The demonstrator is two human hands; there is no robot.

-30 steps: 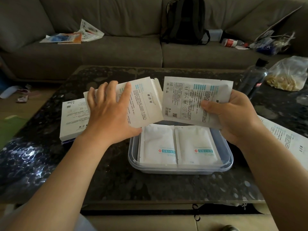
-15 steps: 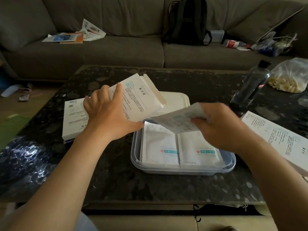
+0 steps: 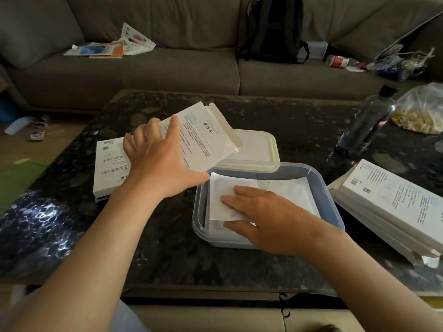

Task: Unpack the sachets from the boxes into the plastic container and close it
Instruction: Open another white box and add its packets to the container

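A clear plastic container sits on the dark table, with white sachets lying flat inside. My right hand rests with straight fingers on the top sachet at the container's left side. My left hand grips an open white box, tilted above the container's far left corner, its flap open. The white lid lies just behind the container.
Another white box lies to the left, under my left hand. A stack of white boxes lies at the right. A dark bottle and a plastic bag stand far right. A sofa with a backpack is behind.
My right hand has brought the sachet down from above and laid it flat in the container. My left hand has kept the box and tilted it a little.
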